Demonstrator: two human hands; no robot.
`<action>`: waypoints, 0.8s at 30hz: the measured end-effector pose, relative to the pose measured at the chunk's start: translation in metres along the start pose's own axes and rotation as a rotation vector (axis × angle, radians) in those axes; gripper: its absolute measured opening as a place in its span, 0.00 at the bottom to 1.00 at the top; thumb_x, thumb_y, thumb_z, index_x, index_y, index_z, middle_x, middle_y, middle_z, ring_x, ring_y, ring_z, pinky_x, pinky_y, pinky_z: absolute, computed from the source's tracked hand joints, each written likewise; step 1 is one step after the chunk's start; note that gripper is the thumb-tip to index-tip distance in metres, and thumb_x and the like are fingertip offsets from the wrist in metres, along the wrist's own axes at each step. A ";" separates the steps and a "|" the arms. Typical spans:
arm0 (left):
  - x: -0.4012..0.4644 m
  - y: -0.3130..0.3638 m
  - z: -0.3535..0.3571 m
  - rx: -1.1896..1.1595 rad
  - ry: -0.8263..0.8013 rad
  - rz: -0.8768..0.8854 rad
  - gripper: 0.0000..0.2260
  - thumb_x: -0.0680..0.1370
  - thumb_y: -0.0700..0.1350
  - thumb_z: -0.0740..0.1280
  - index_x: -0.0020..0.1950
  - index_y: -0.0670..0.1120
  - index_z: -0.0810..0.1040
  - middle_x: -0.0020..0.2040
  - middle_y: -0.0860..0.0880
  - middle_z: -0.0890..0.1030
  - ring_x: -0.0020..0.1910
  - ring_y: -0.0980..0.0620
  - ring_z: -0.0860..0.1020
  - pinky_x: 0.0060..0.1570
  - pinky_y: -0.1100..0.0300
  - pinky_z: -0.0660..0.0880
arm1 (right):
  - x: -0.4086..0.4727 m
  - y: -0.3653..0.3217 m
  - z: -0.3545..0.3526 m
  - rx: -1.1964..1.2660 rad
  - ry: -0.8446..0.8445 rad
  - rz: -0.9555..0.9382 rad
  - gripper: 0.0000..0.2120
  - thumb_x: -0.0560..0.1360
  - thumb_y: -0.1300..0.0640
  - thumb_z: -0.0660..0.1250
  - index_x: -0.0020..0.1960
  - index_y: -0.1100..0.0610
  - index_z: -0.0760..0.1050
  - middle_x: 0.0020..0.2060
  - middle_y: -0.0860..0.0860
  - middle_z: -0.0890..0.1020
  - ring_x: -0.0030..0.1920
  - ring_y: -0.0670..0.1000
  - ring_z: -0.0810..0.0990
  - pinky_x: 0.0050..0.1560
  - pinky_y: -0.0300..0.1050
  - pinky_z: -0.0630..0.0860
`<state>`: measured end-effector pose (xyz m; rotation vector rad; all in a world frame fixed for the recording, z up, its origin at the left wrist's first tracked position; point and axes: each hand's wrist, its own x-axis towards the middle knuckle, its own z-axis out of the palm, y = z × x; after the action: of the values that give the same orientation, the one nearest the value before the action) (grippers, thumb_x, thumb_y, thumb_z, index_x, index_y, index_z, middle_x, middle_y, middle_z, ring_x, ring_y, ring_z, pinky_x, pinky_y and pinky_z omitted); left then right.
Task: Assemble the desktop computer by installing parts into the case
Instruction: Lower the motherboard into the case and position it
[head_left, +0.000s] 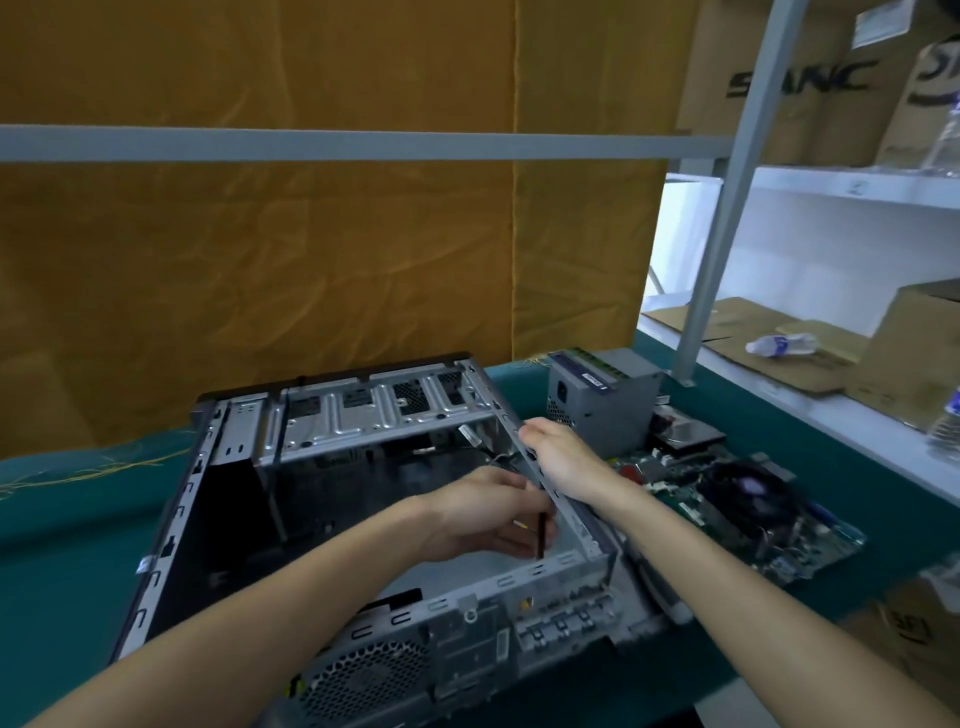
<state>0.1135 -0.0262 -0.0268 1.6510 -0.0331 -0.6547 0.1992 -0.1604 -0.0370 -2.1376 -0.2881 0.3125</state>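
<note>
The left hand pinches a thin dark tool inside the open grey metal computer case. The right hand grips the case's right wall. The green motherboard lies just right of the case on the table, nearest the right hand.

The case is bare grey sheet metal, dull, with stamped slots and a perforated grille. The table wears matt teal cloth, fraying into loose threads at the far edge. The backdrop is creased mustard cloth. The power supply is matt grey metal. The motherboard looks like glossy green board. Boxes are plain brown cardboard; the bottle is clear plastic.
</note>
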 end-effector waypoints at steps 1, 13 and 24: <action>-0.002 0.000 -0.005 -0.015 0.002 0.006 0.06 0.82 0.44 0.68 0.48 0.43 0.80 0.46 0.44 0.84 0.45 0.47 0.82 0.51 0.56 0.80 | -0.001 0.001 -0.002 0.019 -0.014 0.008 0.20 0.87 0.49 0.55 0.74 0.56 0.71 0.70 0.51 0.75 0.68 0.51 0.73 0.61 0.46 0.65; -0.005 0.032 -0.018 -0.278 0.143 0.119 0.09 0.74 0.54 0.74 0.39 0.51 0.84 0.41 0.53 0.83 0.38 0.60 0.80 0.37 0.66 0.71 | -0.068 -0.024 -0.040 0.087 -0.133 -0.141 0.23 0.81 0.38 0.64 0.42 0.54 0.85 0.33 0.50 0.82 0.32 0.47 0.74 0.31 0.37 0.68; 0.002 0.010 -0.011 0.741 0.502 0.483 0.07 0.81 0.52 0.69 0.46 0.51 0.78 0.40 0.52 0.81 0.37 0.54 0.78 0.40 0.53 0.77 | -0.073 0.013 -0.060 -0.266 -0.042 -0.055 0.17 0.81 0.47 0.69 0.41 0.58 0.85 0.26 0.48 0.79 0.26 0.48 0.75 0.33 0.40 0.72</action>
<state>0.1234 -0.0196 -0.0176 2.3641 -0.3329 0.1918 0.1520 -0.2373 -0.0070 -2.3817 -0.4321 0.3009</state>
